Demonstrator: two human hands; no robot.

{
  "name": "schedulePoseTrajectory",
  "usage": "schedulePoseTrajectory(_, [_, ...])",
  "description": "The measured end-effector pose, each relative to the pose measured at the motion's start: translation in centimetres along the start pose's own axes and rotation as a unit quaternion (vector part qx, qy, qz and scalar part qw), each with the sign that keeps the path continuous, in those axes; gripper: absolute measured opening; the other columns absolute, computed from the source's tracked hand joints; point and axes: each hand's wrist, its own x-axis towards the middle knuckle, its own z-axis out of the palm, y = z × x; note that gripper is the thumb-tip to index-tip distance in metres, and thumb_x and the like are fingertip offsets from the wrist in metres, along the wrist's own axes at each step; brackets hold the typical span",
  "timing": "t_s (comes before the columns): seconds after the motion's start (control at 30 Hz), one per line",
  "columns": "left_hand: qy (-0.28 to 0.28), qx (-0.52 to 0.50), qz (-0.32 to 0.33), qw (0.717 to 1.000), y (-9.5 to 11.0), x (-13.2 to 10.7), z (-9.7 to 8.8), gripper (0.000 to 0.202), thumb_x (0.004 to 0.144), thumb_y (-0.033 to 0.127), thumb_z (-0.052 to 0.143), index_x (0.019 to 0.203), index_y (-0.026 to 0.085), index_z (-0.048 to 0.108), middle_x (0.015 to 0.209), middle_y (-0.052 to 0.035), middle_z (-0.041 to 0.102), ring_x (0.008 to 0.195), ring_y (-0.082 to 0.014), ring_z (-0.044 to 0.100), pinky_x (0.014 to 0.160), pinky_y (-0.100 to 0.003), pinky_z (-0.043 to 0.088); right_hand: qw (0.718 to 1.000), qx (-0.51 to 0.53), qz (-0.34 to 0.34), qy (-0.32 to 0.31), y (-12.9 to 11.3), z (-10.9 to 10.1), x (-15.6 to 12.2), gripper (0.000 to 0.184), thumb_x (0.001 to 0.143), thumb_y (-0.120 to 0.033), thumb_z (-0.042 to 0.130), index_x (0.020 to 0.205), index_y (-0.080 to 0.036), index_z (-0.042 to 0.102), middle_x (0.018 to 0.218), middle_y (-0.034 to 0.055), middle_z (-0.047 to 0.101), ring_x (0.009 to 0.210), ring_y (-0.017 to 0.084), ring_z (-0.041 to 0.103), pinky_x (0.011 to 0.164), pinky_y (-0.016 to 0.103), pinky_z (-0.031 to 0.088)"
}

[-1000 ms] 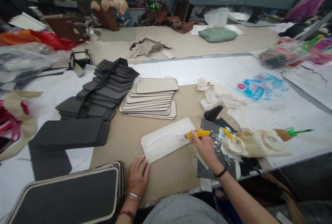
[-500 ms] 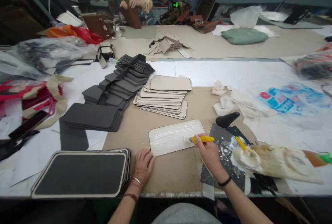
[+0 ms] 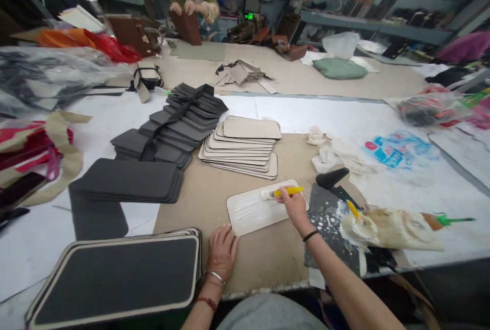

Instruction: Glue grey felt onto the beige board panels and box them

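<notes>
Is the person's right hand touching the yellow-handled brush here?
Touching. The head view shows the right hand with its fingers closed around the yellow-handled brush, whose bristle end lies over the pale panel.

Pale board panel (image 3: 254,210): wet glue coat, glossy, streaked. Brush (image 3: 287,192) on the panel: smooth yellow plastic handle. Under the panel: brown cardboard (image 3: 206,202), matt. Left of the panel: dark grey sheets (image 3: 130,179), matt, felt-like.

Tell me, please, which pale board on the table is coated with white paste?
The single board lying alone, under the brush in the right hand, left hand at its corner; the stacked boards behind it look bare.
</notes>
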Motion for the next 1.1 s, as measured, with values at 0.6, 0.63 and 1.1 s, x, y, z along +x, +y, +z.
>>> schedulePoseTrajectory(0.6, [-0.001,-0.006,0.023,1.0,-0.7,-0.2,0.3,0.014,0.079,0.022,0.052,0.089,0.016,0.06,0.097,-0.0107,0.062,0.095,-0.0216,0.054,0.082,-0.037,0.044,0.998,-0.038,-0.048,-0.033,1.0,1.2,-6.3,0.033,0.075,-0.051,0.047,0.078,-0.018,0.054,0.064,0.0019,0.063,0.056,0.017,0.062,0.058,0.029,0.051])
schedulePoseTrajectory(0.63, [0.002,-0.005,0.025,1.0,-0.7,-0.2,0.3,0.014,0.079,0.021,0.052,0.089,0.016,0.06,0.098,-0.0107,0.062,0.095,-0.0217,0.054,0.082,-0.037,0.044,0.997,-0.06,-0.047,-0.011,1.5,-0.6,-5.4,0.035,0.074,-0.051,0.047,0.079,-0.018,0.055,0.063,0.0026,0.064,0.058,0.018,0.062,0.059,0.03,0.05])
schedulePoseTrajectory(1.1, [0.004,0.041,0.032,0.999,-0.4,0.0,0.2,0.016,0.079,0.021,0.052,0.093,0.014,0.057,0.101,-0.0116,0.06,0.099,-0.0232,0.053,0.082,-0.039,0.048,0.979,-0.18,-0.043,0.08,1.9,-9.5,1.7,0.039,0.075,-0.051,0.042,0.085,-0.017,0.058,0.067,0.007,0.067,0.065,0.022,0.065,0.065,0.033,0.049])
